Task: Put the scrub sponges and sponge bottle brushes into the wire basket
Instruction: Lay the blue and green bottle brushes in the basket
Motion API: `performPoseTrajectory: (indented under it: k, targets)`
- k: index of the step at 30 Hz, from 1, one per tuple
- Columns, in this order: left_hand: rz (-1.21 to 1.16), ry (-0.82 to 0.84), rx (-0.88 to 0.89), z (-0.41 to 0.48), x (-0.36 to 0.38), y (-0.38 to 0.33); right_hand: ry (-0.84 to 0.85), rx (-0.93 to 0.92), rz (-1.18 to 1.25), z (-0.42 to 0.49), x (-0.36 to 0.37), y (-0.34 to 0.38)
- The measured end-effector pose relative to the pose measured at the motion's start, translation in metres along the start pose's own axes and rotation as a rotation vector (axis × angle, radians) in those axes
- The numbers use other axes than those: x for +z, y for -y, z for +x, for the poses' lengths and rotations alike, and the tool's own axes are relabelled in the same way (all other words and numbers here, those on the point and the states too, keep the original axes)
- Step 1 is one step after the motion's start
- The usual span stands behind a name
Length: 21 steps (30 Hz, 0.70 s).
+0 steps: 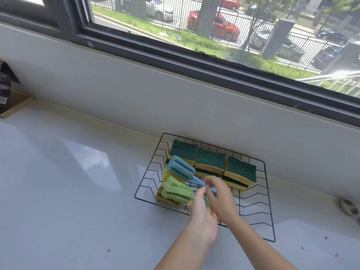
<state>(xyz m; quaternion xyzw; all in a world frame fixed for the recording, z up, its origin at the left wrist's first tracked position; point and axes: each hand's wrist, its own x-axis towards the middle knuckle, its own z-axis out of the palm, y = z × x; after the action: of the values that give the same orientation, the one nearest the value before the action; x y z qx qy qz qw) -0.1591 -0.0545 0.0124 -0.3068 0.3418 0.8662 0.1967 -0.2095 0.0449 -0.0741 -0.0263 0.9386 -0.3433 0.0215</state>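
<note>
Where set near the wall: wire basket, holding scrub sponges far, bottle brushes left. Left hand and right hand over basket; finger closure on blue handle indiscernible.

The two hands hide the brush handles (only a blue stretch shows) and blur.

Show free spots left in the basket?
Bare wire in the basket's right front part, between the sponges and the front rim. Left side is crowded: blue brush, green brush, both hands.
</note>
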Motion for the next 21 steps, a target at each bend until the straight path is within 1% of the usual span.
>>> performPoseTrajectory:
  k: [1, 3, 5, 6, 8, 10, 11, 12, 13, 15, 17, 21]
  targets:
    - [0.087, 0.024, 0.071, -0.004, -0.006, -0.002, 0.048, 0.007, 0.029, -0.004, -0.003, -0.001]
    - [0.273, 0.056, 0.233, -0.005, -0.015, -0.009, 0.202, 0.035, 0.04, -0.012, -0.008, -0.006]
    - [0.462, 0.069, 0.434, 0.001, -0.029, -0.028, 0.328, 0.091, -0.019, -0.02, -0.013, -0.012]
    - [0.583, 0.066, 0.529, 0.006, -0.038, -0.037, 0.36, 0.12, -0.045, -0.023, -0.014, -0.014]
    - [0.963, 0.063, 0.671, 0.016, -0.055, -0.056, 0.374, 0.151, -0.092, -0.027, -0.014, -0.015]
    - [1.433, 0.023, 0.726, 0.03, -0.071, -0.064, 0.341, 0.158, -0.127, -0.028, -0.014, -0.012]
    - [1.582, 0.012, 0.724, 0.036, -0.079, -0.065, 0.323, 0.164, -0.125, -0.028, -0.014, -0.011]
    - [1.645, 0.011, 0.712, 0.041, -0.087, -0.064, 0.308, 0.168, -0.11, -0.029, -0.013, -0.01]
    - [1.642, 0.015, 0.699, 0.046, -0.094, -0.062, 0.295, 0.17, -0.089, -0.029, -0.012, -0.009]
    - [1.546, 0.012, 0.677, 0.051, -0.104, -0.057, 0.273, 0.159, -0.05, -0.032, -0.01, -0.01]
    - [1.482, -0.042, 0.694, 0.054, -0.109, -0.052, 0.277, 0.152, -0.028, -0.033, -0.01, -0.013]
    - [1.417, -0.175, 0.718, 0.056, -0.108, -0.044, 0.34, 0.169, -0.035, -0.035, -0.008, -0.016]
